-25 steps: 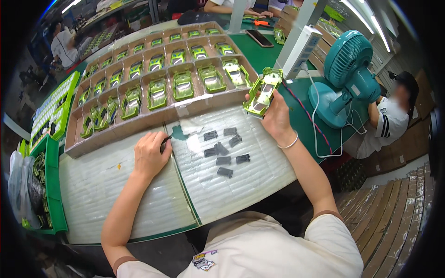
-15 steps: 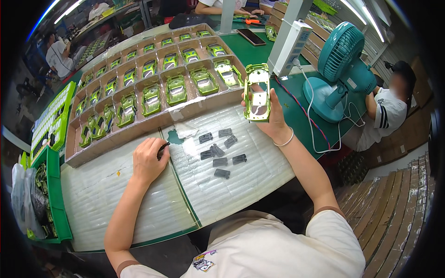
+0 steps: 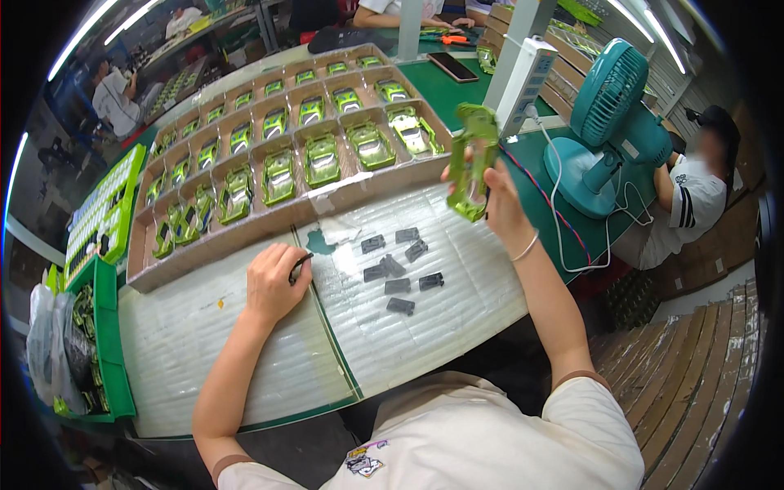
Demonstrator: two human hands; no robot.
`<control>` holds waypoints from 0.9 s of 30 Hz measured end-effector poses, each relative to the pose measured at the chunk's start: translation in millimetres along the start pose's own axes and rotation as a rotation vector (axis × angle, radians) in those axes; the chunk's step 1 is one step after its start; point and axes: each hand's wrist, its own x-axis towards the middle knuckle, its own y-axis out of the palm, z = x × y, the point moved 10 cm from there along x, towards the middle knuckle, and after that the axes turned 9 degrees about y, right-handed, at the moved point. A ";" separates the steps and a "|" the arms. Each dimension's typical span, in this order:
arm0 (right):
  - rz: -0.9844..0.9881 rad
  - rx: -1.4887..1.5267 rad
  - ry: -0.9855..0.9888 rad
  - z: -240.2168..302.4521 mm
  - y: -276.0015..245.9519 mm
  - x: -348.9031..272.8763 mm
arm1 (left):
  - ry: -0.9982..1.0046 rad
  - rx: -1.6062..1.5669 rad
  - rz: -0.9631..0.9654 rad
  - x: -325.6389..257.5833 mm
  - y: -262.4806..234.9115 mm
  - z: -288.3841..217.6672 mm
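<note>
Raised above the right side of the table, my right hand (image 3: 504,204) grips a green toy car body (image 3: 472,163), which is tilted and slightly blurred. My left hand (image 3: 273,280) rests on the white foam-covered tabletop (image 3: 237,343), fingers curled round a small black piece (image 3: 300,265) that shows only in part. Between my hands lie several dark grey plastic parts (image 3: 398,286), flat and loosely scattered. Behind them stands a divided cardboard tray (image 3: 343,189) with green car bodies (image 3: 279,175) in its compartments.
A teal fan (image 3: 600,122) stands at the right beside a power strip (image 3: 527,82) on a post. A phone (image 3: 452,68) lies at the back. On the left are a green bin (image 3: 110,343) and a bright green rack (image 3: 110,208). Another person (image 3: 698,188) sits at the right.
My right hand has turned the car body from its open inner side to a tilted side view and shifted slightly right. The left hand stays on the table with the black piece.
</note>
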 end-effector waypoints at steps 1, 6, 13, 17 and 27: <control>-0.021 -0.134 -0.102 16.8 0.8 -0.5 | -0.007 -0.006 0.010 0.2 2.2 1.3; -0.094 -0.394 0.082 -13.0 1.2 4.5 | -0.039 -0.040 0.063 -1.4 11.6 4.3; -0.042 -0.142 0.224 -34.4 0.0 6.5 | -0.037 -0.056 0.087 -0.2 12.3 4.1; -0.034 -0.170 0.225 -33.3 2.7 6.6 | -0.047 -0.058 0.099 -0.7 12.7 4.7; 0.003 -0.100 0.292 -37.9 -1.4 4.1 | -0.026 -0.051 0.101 -0.7 13.1 3.0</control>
